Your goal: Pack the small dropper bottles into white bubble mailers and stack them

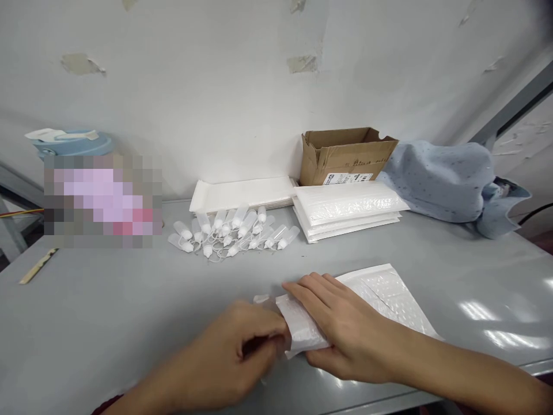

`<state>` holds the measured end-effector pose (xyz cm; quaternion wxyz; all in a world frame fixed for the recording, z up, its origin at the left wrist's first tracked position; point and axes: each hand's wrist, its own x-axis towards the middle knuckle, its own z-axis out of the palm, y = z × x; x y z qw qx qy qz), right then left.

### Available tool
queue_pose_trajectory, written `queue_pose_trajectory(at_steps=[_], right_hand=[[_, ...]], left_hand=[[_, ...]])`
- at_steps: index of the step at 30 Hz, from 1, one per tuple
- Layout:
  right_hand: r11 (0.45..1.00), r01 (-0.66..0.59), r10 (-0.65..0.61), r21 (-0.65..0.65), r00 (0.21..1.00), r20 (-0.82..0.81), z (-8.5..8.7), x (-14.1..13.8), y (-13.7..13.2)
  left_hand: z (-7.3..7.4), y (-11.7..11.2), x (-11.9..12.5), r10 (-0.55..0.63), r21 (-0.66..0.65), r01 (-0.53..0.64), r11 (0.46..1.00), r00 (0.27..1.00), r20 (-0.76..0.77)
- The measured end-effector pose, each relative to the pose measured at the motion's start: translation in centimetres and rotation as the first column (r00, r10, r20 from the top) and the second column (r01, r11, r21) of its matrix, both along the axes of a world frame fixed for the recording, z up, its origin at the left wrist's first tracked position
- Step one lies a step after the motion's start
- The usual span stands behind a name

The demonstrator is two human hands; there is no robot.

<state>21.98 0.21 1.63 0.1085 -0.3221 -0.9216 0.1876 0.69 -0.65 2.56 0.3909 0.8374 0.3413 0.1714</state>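
Observation:
A white bubble mailer lies on the grey table near the front edge. My right hand rests across its left, open end, fingers curled over the flap and thumb under it. My left hand is closed in a pinch right at the mailer's mouth; something small and pale shows at its fingertips but I cannot make it out. Behind the hands lies a pile of small clear plastic bottles with white caps.
Two stacks of white mailers lie at the back by the wall, beside an open cardboard box. A blue-grey cloth sits at the right. A blue container and a wooden strip are at the left.

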Motion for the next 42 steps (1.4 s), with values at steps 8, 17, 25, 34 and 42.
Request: queue_pose_trajectory(at_steps=[8,17,25,34,42], right_hand=[[0.999,0.033,-0.033,-0.015,0.999,0.033,0.3,0.0,-0.2],[1.000,0.023,-0.023,-0.004,0.998,0.051,0.2,0.1,-0.2],[1.000,0.026,-0.026,-0.010,0.999,0.044,0.3,0.0,0.0],[0.997,0.070,-0.069,-0.034,0.997,0.020,0.2,0.4,0.2],[0.981,0.191,-0.191,-0.020,0.982,0.004,0.2,1.0,0.7]], left_hand=[[-2.7,3.3,-0.6,0.392,0.493,-0.376,0.785,0.917,0.074],[-4.7,4.8,0.3,0.439,0.744,-0.137,0.654,0.870,-0.225],[-5.0,4.8,0.2,0.308,0.734,-0.120,0.668,0.943,-0.126],[-2.0,4.3,-0.9,0.431,0.469,-0.492,0.733,0.870,0.239],[-0.1,2.4,-2.4,0.460,0.364,-0.630,0.686,0.763,0.454]])
